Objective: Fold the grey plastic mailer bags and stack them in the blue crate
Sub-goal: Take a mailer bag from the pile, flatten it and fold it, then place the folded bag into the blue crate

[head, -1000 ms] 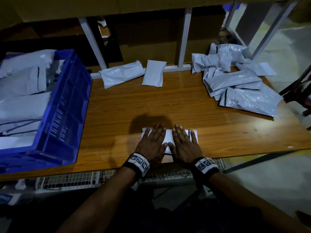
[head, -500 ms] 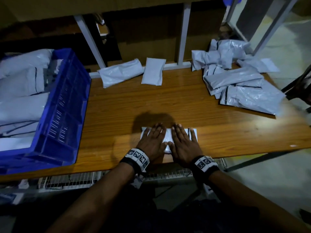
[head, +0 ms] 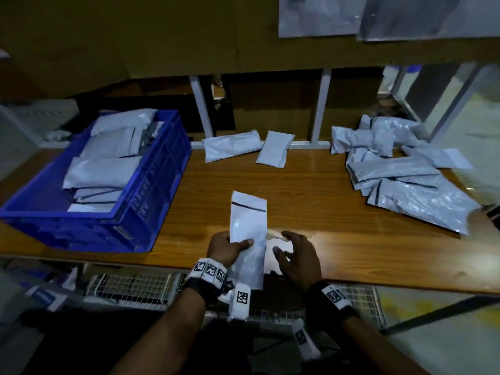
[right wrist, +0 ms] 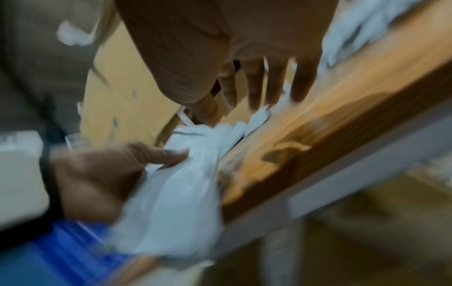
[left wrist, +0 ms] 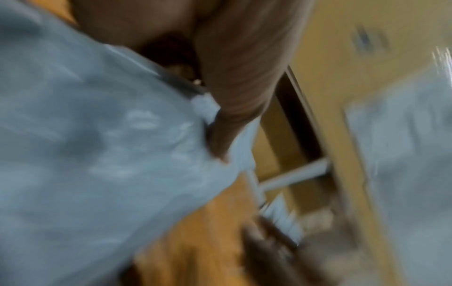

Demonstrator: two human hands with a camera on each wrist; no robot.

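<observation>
Surface: brown wood-grain counter (head: 311,212) spans the middle of the head view; its near edge runs across the lower third. Under that edge, a white wire-mesh rack (head: 135,288). Lighting dim. Behind the counter, brown cardboard panels (head: 135,36) fill the top of the frame, with white metal uprights (head: 319,104) below them. Pale floor at far right.

Left of frame: blue slotted plastic crate (head: 151,201) sits on the counter, holding a stack of folded grey mailer bags (head: 105,169).

Upper centre, along the back edge: two folded grey mailer packets (head: 232,148), lying side by side, near each other, the right one tilted.

Right of frame: loose heap of unfolded grey plastic mailer bags (head: 405,180), overlapping, some with dark seal strips showing; heap reaches the right edge of the counter.

Lower centre: left hand (head: 224,249) grips one folded grey mailer bag with a dark strip near its top (head: 247,228), thumb across its face, the bag held upright and lifted off the counter, its lower end hanging past the near edge. Left grip: grasping this bag; the blurred left wrist view agrees, thumb (left wrist: 234,96) pressed on grey plastic. Right hand (head: 297,255) just beside the bag, fingers spread and loosely bent, grip released, holding nothing; right wrist view shows fingers (right wrist: 276,81) extended above the counter. Both wrist views are motion-blurred.
</observation>
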